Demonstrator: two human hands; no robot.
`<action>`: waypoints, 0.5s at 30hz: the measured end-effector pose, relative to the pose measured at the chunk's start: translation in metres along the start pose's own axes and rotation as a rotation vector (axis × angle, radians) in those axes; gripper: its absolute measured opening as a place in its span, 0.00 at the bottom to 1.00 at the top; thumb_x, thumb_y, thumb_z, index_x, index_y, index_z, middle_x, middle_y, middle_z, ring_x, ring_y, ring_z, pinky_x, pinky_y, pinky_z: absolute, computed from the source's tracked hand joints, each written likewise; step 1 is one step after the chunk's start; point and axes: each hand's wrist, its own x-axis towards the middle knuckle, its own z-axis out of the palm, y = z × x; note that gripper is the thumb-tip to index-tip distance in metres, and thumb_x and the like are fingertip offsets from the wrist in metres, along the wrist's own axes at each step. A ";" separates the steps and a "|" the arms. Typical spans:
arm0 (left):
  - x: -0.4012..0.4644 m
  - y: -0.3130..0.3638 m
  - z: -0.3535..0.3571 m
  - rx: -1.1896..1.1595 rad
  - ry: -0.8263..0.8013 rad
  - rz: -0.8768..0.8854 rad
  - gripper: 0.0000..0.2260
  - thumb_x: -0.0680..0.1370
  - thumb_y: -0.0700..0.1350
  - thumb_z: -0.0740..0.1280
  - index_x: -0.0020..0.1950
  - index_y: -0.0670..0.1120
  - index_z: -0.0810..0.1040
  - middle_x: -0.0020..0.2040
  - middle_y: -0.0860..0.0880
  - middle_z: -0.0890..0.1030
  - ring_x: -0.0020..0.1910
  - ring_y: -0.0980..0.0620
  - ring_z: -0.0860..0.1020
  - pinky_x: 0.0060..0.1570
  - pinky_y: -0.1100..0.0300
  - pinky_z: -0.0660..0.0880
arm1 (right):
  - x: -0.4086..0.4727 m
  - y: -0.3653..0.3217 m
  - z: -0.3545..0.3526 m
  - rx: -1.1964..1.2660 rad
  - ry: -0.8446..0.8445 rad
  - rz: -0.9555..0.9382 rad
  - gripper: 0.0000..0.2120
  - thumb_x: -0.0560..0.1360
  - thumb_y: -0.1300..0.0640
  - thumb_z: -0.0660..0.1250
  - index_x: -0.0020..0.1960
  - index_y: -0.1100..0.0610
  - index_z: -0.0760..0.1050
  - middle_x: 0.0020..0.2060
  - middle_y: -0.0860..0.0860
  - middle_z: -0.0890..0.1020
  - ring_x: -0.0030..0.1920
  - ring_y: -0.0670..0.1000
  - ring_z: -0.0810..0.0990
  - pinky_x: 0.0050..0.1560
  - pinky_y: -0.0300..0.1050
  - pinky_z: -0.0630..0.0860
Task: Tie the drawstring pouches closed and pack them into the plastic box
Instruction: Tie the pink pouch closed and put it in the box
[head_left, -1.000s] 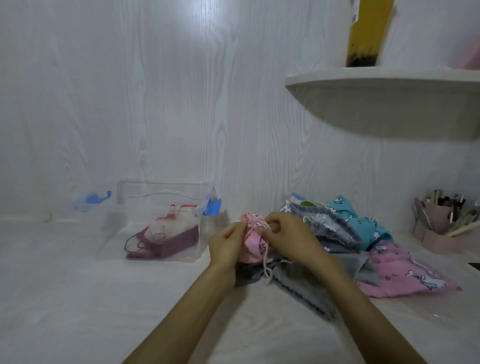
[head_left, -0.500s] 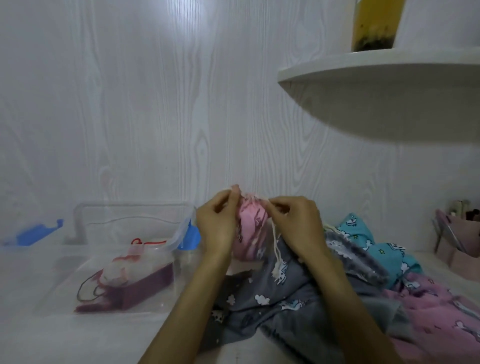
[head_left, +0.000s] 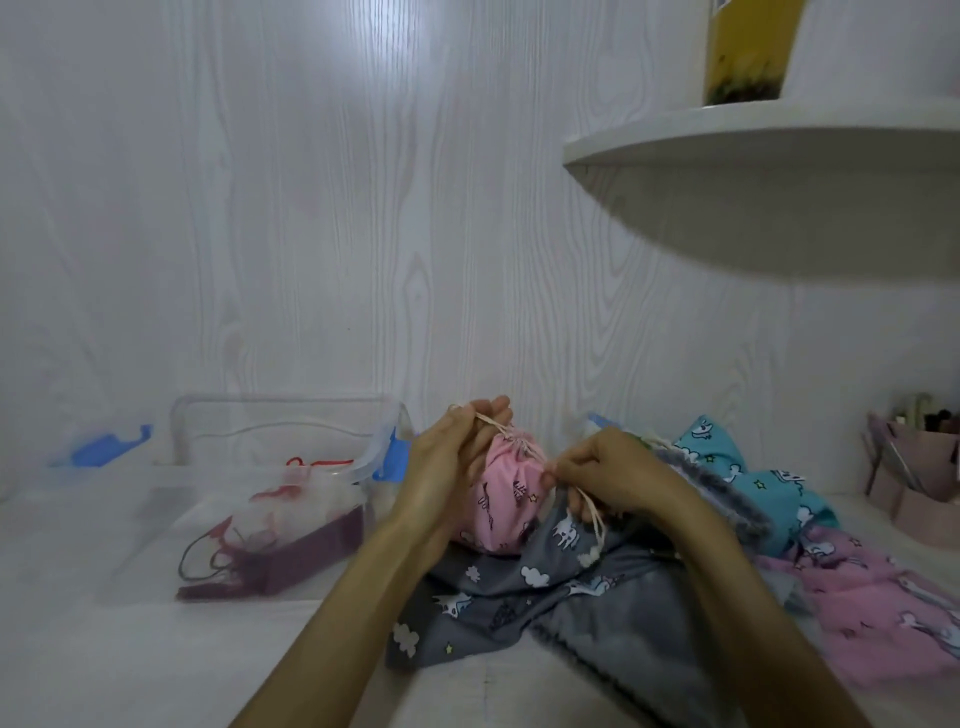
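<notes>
- Pink pouch (head_left: 506, 499) held up between both hands, just above the grey pouch (head_left: 545, 587) on the table (head_left: 130, 665); mouth already gathered.
- Left hand (head_left: 452, 467) pinching one end of the drawstring (head_left: 501, 428) up and away, fingers curled round the cord.
- Right hand (head_left: 608, 475) pinching the other cord end at the pouch's right side; tail with small pom-pom hanging below the fingers.
- Handling guess: soft thin cotton, light, collapses under any squeeze; not fragile. Cord thin and likely slippery, so knot needs a firm snug pull.
- Best hold: cords close to the gathered neck for tying; body of the pouch for carrying.
- Plastic box (head_left: 280, 499) to the left, lid off, open top, near the left hand; already holding a maroon pouch (head_left: 270, 561) with red cord, room left beside and above it.
- Box rim and blue latch (head_left: 387, 462) sit close to the left wrist: possible snag for loose cord on the way over.
- Untied pile to the right: teal pouch (head_left: 748, 467), another pink pouch (head_left: 883, 597); all soft, no hard edges.
- Shelf (head_left: 753, 150) well above, clear of the hands.
</notes>
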 end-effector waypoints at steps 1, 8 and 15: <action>0.001 0.002 0.003 0.025 -0.030 0.018 0.13 0.83 0.43 0.52 0.51 0.42 0.75 0.57 0.50 0.80 0.59 0.56 0.77 0.52 0.66 0.77 | 0.000 -0.001 -0.003 0.008 -0.019 0.019 0.14 0.77 0.60 0.63 0.36 0.55 0.81 0.22 0.49 0.79 0.21 0.45 0.75 0.23 0.33 0.69; 0.001 0.027 -0.010 0.555 -0.218 -0.054 0.11 0.80 0.47 0.62 0.52 0.44 0.82 0.46 0.53 0.85 0.46 0.56 0.81 0.47 0.69 0.77 | -0.010 -0.008 -0.021 -0.014 -0.247 0.060 0.11 0.78 0.55 0.63 0.42 0.60 0.81 0.27 0.50 0.80 0.28 0.46 0.77 0.32 0.35 0.74; -0.008 0.022 -0.001 0.831 -0.370 -0.111 0.08 0.78 0.40 0.65 0.48 0.39 0.84 0.29 0.54 0.78 0.26 0.64 0.70 0.30 0.76 0.65 | -0.026 -0.026 -0.028 0.177 -0.129 -0.032 0.17 0.77 0.48 0.63 0.33 0.56 0.73 0.25 0.48 0.76 0.26 0.44 0.73 0.28 0.31 0.70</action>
